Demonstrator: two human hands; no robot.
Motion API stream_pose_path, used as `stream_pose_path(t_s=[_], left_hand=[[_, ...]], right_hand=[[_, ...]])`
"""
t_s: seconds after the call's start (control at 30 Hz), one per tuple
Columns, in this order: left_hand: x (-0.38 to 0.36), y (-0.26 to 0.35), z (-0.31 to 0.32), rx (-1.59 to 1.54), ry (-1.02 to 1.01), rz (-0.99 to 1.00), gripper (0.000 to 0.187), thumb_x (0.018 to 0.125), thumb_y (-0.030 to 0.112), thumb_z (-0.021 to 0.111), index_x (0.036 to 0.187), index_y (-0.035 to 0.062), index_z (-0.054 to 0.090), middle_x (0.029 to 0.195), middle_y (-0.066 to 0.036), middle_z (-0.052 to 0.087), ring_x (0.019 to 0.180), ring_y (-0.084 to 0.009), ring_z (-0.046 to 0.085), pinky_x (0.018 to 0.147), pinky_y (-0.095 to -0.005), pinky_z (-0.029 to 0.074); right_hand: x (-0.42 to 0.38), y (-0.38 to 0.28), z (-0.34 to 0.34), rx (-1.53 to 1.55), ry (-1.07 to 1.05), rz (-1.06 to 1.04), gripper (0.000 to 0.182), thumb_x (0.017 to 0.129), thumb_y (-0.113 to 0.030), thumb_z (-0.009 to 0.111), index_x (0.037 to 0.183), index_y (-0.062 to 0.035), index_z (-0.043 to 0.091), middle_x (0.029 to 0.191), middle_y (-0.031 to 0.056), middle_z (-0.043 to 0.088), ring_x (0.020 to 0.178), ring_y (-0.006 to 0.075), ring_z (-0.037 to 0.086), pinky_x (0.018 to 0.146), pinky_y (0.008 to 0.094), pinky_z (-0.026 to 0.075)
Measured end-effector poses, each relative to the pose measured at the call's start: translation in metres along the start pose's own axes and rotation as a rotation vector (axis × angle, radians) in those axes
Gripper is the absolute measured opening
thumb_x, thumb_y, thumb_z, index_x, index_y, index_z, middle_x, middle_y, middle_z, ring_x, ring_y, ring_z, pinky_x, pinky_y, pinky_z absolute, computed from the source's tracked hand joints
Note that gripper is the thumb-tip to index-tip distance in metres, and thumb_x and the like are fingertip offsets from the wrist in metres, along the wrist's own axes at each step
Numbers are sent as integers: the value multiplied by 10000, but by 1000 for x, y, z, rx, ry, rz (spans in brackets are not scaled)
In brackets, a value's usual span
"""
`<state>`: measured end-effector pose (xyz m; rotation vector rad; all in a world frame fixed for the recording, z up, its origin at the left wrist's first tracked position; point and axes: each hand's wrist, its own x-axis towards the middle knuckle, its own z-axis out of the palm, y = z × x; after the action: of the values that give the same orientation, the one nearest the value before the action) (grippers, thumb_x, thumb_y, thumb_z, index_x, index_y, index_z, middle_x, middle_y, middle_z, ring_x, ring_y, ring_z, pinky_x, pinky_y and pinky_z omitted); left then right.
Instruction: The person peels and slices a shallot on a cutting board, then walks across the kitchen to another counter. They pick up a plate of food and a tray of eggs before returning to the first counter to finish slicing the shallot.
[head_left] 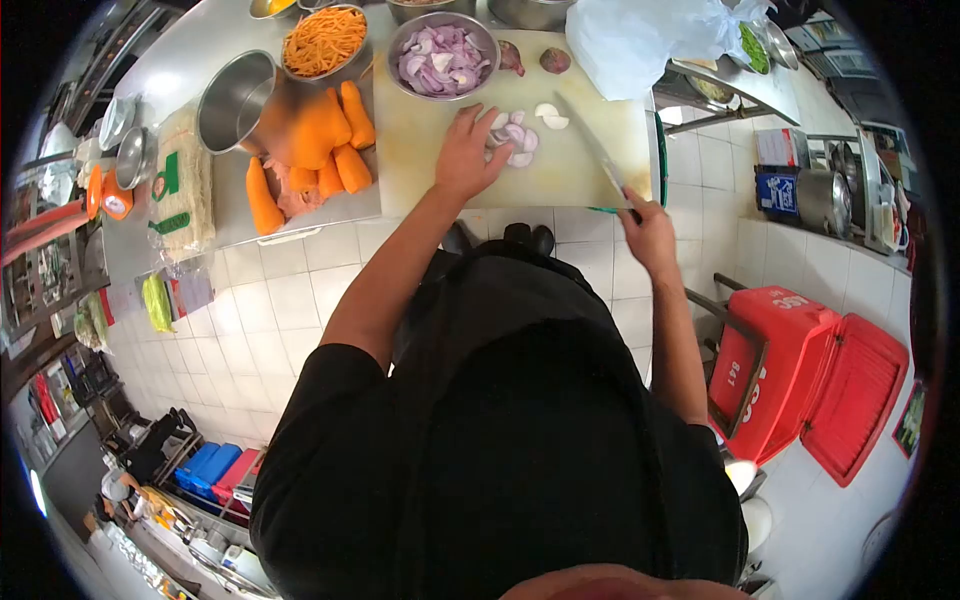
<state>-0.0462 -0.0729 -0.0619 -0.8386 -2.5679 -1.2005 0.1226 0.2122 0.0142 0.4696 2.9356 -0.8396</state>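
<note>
A pale cutting board [420, 170] lies in front of me on the worktop. My left hand [472, 152] rests on it with fingers apart, curved around the left side of some sliced shallots [519, 137]. Two white pieces [551, 116] lie just right of that pile. My right hand [648, 232] is closed on the dark handle of a long knife [595, 145], whose blade slants up and left over the board, right of the pieces. A steel bowl [397, 78] full of cut shallots [441, 58] stands at the board's back left, beside two unpeeled shallots [555, 61].
Left of the board are carrots [262, 197], an orange bag [315, 130], an empty steel pot [225, 112] and a bowl of carrot shreds [324, 42]. A white plastic bag [620, 45] covers the back right corner. A red cooler [775, 365] stands at right on the floor.
</note>
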Motion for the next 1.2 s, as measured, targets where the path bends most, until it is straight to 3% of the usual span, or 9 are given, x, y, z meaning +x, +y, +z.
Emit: stream_pose_path(t_s=[0.1, 0.17, 0.2, 0.3, 0.33, 0.6, 0.83, 1.0, 1.2], left_hand=[[3, 1, 9, 22, -13, 13, 573, 821, 309, 695, 1297, 53, 506, 1322, -245, 468, 1241, -403, 439, 1035, -455, 385], [3, 2, 9, 39, -38, -5, 572, 825, 316, 689, 1304, 62, 507, 1332, -232, 464, 1251, -404, 429, 1039, -458, 382], [4, 2, 9, 51, -49, -14, 572, 826, 319, 686, 1307, 66, 507, 1337, -226, 462, 1256, -404, 424, 1041, -460, 380], [4, 0, 10, -16, -42, -9, 565, 831, 342, 681, 1303, 75, 524, 1345, -212, 459, 1264, -404, 416, 1047, -467, 375], [3, 0, 12, -19, -42, -6, 562, 830, 346, 682, 1301, 78, 530, 1344, -212, 460, 1263, -403, 417, 1046, -469, 376], [8, 11, 25, -12, 28, 26, 499, 804, 310, 719, 1236, 87, 600, 1320, -188, 483, 1236, -382, 445, 1024, -455, 402], [12, 14, 36, -119, 112, -37, 383, 786, 229, 712, 1121, 52, 652, 1238, -186, 524, 1178, -375, 481, 992, -434, 426], [14, 29, 28, -298, 201, -79, 344, 780, 132, 719, 1101, 29, 652, 1213, -183, 544, 1137, -354, 522, 971, -402, 446], [65, 53, -16, -215, 444, 28, 321, 783, 97, 689, 1086, 6, 638, 1170, -200, 555, 1082, -384, 536, 931, -435, 455]], right_hand=[[-22, -25, 29, 25, -32, -104, 400, 840, -167, 661, 1235, -115, 624, 868, 206, 640, 795, 372, 626, 735, 440, 498], [-35, -55, 26, 128, -139, -13, 388, 849, -162, 642, 1232, -104, 623, 879, 230, 641, 815, 401, 621, 751, 451, 494], [-42, -45, 36, 119, -173, -36, 425, 898, -152, 599, 1321, -136, 567, 832, 181, 655, 778, 301, 647, 686, 390, 508], [-58, -56, 38, 730, -344, 413, 482, 964, -138, 535, 1437, -174, 446, 793, 86, 634, 738, 158, 614, 603, 299, 492], [-60, -57, 42, 906, -330, 356, 527, 1007, -113, 460, 1508, -182, 313, 807, 36, 598, 686, 77, 541, 549, 230, 450], [-46, -88, 116, 1105, -336, 429, 566, 1016, -162, 431, 1537, -196, 211, 790, 57, 610, 594, 98, 514, 565, 232, 444], [-37, -125, 152, 1126, -239, 298, 567, 1014, -131, 409, 1538, -152, 192, 800, 49, 588, 594, 90, 501, 546, 240, 451], [-42, -142, 133, 1067, -224, 245, 552, 1014, -121, 393, 1529, -93, 195, 793, 41, 572, 567, 82, 482, 516, 223, 426], [-17, -170, 77, 1007, -214, 31, 541, 999, -92, 404, 1517, -110, 246, 769, 38, 570, 551, 71, 476, 498, 224, 423]])
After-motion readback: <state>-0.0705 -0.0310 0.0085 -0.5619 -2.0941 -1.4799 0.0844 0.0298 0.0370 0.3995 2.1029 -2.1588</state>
